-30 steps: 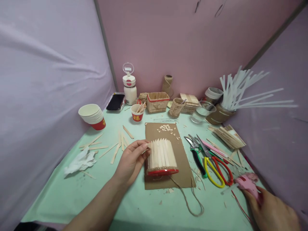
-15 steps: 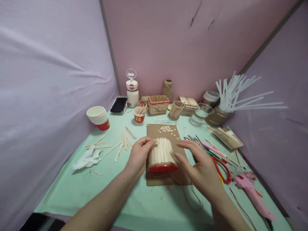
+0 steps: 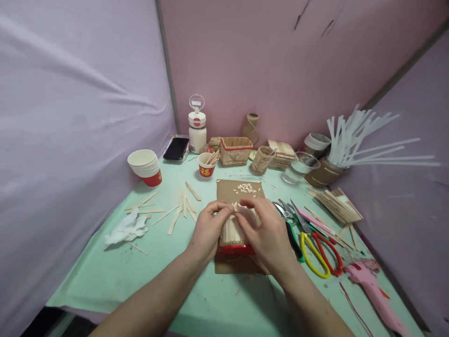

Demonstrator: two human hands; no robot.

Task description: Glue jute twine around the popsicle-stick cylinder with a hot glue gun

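A cylinder covered in upright wooden slats (image 3: 232,232), with a red base, lies over a brown cardboard sheet (image 3: 228,189). My left hand (image 3: 209,228) pinches at the pointed slat tips on its upper left edge. Thumb and index finger of my right hand (image 3: 268,229) come together at the same upper edge, and this hand covers the cylinder's right side. Whatever small piece may lie between the fingertips is too small to tell. Small wood chips (image 3: 246,188) lie on the cardboard beyond the hands.
Loose sticks (image 3: 184,203), a crumpled tissue (image 3: 126,228) and stacked paper cups (image 3: 144,164) stand left. Scissors (image 3: 315,255), pliers (image 3: 293,236) and a pink glue gun (image 3: 372,290) lie right. Along the back are a woven box (image 3: 235,154) and a glass bowl (image 3: 298,168).
My right hand has moved left onto the cylinder, its fingers closing at the upper edge beside my left fingertips. The view has shifted slightly.
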